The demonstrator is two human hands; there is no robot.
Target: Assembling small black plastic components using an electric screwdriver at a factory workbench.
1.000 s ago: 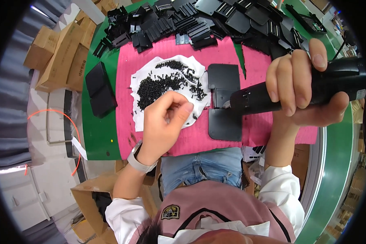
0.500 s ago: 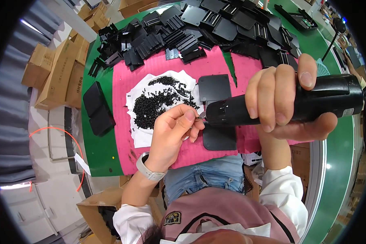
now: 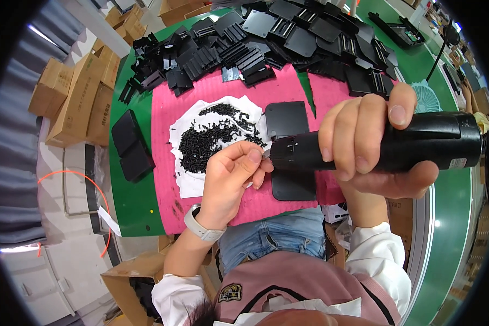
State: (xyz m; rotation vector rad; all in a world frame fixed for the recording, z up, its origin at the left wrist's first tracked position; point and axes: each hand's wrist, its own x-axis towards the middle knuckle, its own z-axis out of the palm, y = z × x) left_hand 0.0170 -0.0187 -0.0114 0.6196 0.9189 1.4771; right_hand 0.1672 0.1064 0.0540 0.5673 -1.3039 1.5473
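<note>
Holds a black power screwdriver (image 3: pixel 424 138) in the right grip (image 3: pixel 358 138), wrapped by fingers and thumb and aimed leftward; pinches thumb and forefinger together in the left grip (image 3: pixel 236 171), right at the driver's tip; cannot tell the contents, if any, of that pinch; has a black panelled part (image 3: pixel 286 118) lying beneath the driver's nose, on a pink mat (image 3: pixel 162 136) over the green bench (image 3: pixel 141 209); has, left of that part, a heap of black screws (image 3: pixel 198 152) on a white cloth (image 3: pixel 190 187), partly behind the left grip; carries a pale label (image 3: pixel 457 163) near the driver's rear end, in print too small to read; wears a pale watch (image 3: pixel 201 225) and, on a pink vest (image 3: pixel 288 266), an emblem patch (image 3: pixel 231 292); shows dark printed characters on brown cartons (image 3: pixel 73 108) at left, and a white tag (image 3: pixel 110 220) by an orange cable (image 3: pixel 68 171); has more black parts (image 3: pixel 288 35) piled along the bench's far side.
</note>
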